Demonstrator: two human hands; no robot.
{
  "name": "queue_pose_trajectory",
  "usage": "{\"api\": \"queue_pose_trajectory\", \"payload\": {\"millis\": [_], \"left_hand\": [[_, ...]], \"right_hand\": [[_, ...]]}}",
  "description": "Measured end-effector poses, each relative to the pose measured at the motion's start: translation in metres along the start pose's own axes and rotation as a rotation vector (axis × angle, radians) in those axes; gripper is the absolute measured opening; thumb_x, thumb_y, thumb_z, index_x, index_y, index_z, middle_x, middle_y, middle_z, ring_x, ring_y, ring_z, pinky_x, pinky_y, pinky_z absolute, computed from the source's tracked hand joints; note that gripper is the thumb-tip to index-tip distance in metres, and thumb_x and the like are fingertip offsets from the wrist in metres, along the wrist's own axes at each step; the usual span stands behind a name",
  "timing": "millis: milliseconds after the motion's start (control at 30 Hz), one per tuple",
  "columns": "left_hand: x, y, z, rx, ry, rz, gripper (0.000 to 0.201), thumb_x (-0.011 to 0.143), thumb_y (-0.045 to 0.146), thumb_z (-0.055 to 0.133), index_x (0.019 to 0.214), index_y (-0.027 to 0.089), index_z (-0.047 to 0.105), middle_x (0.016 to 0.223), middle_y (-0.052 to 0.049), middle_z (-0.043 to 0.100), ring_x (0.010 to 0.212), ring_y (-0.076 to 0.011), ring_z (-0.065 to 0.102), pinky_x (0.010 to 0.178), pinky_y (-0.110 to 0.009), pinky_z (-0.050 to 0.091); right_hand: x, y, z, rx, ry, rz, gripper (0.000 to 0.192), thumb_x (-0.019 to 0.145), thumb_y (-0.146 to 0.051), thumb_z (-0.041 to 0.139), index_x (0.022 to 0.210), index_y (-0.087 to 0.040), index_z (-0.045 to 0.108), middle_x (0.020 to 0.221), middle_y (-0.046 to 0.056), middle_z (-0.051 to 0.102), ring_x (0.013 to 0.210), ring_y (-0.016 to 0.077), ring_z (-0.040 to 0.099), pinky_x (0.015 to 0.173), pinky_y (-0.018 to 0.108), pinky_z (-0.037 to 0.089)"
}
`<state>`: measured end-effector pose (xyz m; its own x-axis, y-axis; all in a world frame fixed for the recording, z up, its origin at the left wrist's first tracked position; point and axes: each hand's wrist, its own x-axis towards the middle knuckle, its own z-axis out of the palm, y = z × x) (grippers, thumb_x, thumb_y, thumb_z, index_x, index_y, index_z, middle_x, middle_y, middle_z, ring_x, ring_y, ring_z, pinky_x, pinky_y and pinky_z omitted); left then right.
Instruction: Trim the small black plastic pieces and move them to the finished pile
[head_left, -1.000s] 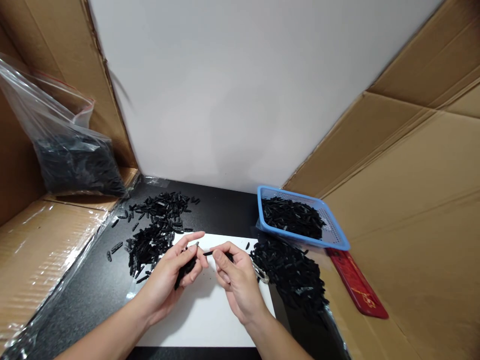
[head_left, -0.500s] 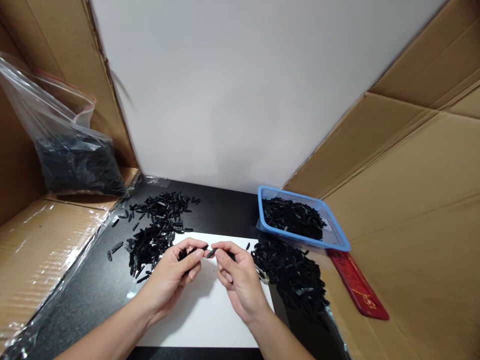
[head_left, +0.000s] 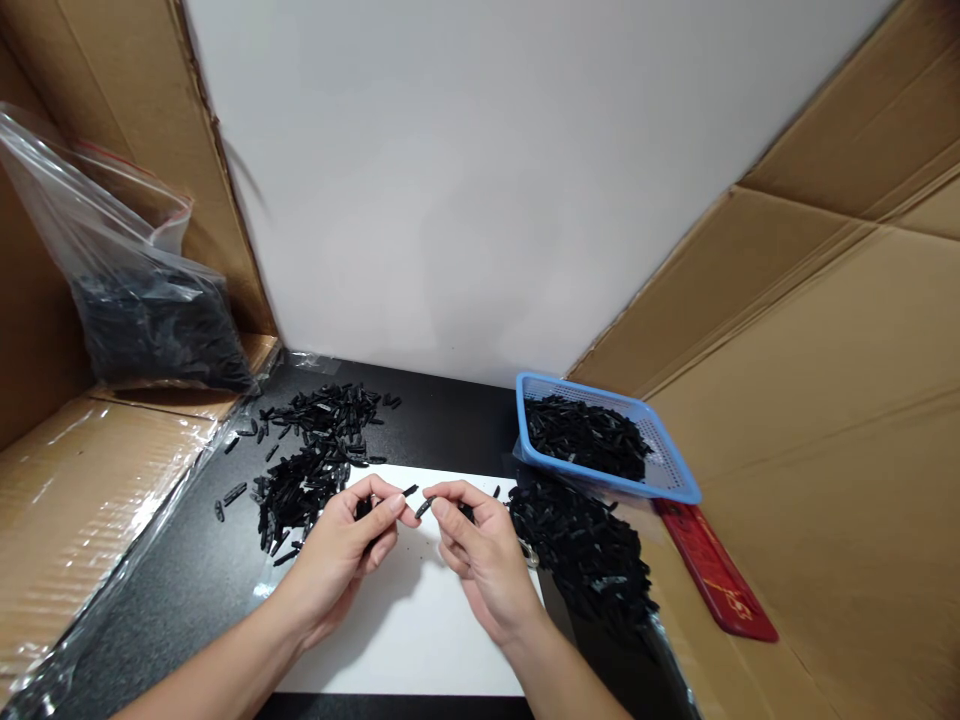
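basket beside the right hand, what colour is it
Blue, a perforated basket, seen in the head view.

Since a second ago the left hand (head_left: 346,545) has curled its fingers and raised its black piece (head_left: 409,491) to meet the piece (head_left: 424,506) in the right hand (head_left: 480,552).
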<state>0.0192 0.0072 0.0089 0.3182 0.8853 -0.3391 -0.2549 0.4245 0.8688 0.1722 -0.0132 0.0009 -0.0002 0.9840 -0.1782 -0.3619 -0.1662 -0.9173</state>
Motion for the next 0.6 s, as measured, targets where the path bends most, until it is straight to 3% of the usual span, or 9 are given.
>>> {"api": "queue_pose_trajectory", "payload": {"millis": [100, 200, 300, 367, 467, 600], "left_hand": [[0.002, -0.001, -0.001, -0.003, 0.016, 0.005, 0.027, 0.077, 0.038, 0.073, 0.072, 0.015, 0.058, 0.065, 0.003, 0.06, 0.042, -0.0016, 0.026, 0.041, -0.018, 0.013], [0.002, -0.003, -0.001, 0.003, 0.034, -0.006, 0.026, 0.076, 0.037, 0.073, 0.074, 0.015, 0.06, 0.064, 0.004, 0.058, 0.043, -0.0021, 0.028, 0.041, -0.018, 0.015], [0.002, -0.006, -0.001, 0.021, 0.046, -0.013, 0.024, 0.076, 0.037, 0.073, 0.077, 0.015, 0.062, 0.065, 0.003, 0.059, 0.044, -0.0026, 0.03, 0.042, -0.018, 0.017], [0.002, -0.008, 0.0, 0.036, 0.048, -0.007, 0.024, 0.076, 0.037, 0.073, 0.077, 0.015, 0.063, 0.065, 0.003, 0.06, 0.045, -0.0029, 0.03, 0.043, -0.018, 0.018], [0.002, -0.01, 0.0, 0.066, 0.05, 0.004, 0.025, 0.076, 0.038, 0.073, 0.076, 0.015, 0.062, 0.066, 0.003, 0.06, 0.045, -0.0035, 0.03, 0.044, -0.019, 0.017], [0.002, -0.011, 0.002, 0.136, 0.024, 0.003, 0.027, 0.076, 0.041, 0.071, 0.077, 0.015, 0.063, 0.062, 0.003, 0.056, 0.044, -0.0046, 0.029, 0.043, -0.021, 0.013]], "right_hand": [[-0.002, -0.026, -0.027, -0.541, -0.075, -0.071, 0.018, 0.073, -0.034, 0.069, 0.076, -0.017, 0.075, 0.053, -0.005, 0.041, 0.047, 0.0095, 0.032, 0.045, 0.024, 0.022], [-0.005, -0.051, -0.065, -1.036, 0.049, -0.071, 0.02, 0.079, -0.028, 0.058, 0.073, -0.02, 0.075, 0.054, 0.0, 0.054, 0.049, 0.0141, 0.043, 0.049, 0.026, 0.027], [-0.006, -0.059, -0.087, -1.274, 0.221, -0.054, 0.02, 0.078, -0.025, 0.056, 0.072, -0.022, 0.074, 0.062, 0.005, 0.065, 0.055, 0.019, 0.053, 0.052, 0.028, 0.032], [-0.004, -0.054, -0.081, -1.245, 0.239, -0.101, 0.024, 0.083, -0.031, 0.053, 0.075, -0.021, 0.073, 0.061, 0.004, 0.064, 0.056, 0.0192, 0.052, 0.053, 0.028, 0.032], [-0.002, -0.036, -0.05, -0.95, 0.133, -0.197, 0.033, 0.086, -0.043, 0.053, 0.07, -0.018, 0.069, 0.054, -0.001, 0.049, 0.051, 0.0147, 0.042, 0.05, 0.027, 0.028], [0.001, -0.009, -0.009, -0.555, 0.073, -0.174, 0.022, 0.076, -0.039, 0.068, 0.077, -0.017, 0.07, 0.052, -0.006, 0.038, 0.051, 0.0116, 0.035, 0.05, 0.025, 0.026]]}}
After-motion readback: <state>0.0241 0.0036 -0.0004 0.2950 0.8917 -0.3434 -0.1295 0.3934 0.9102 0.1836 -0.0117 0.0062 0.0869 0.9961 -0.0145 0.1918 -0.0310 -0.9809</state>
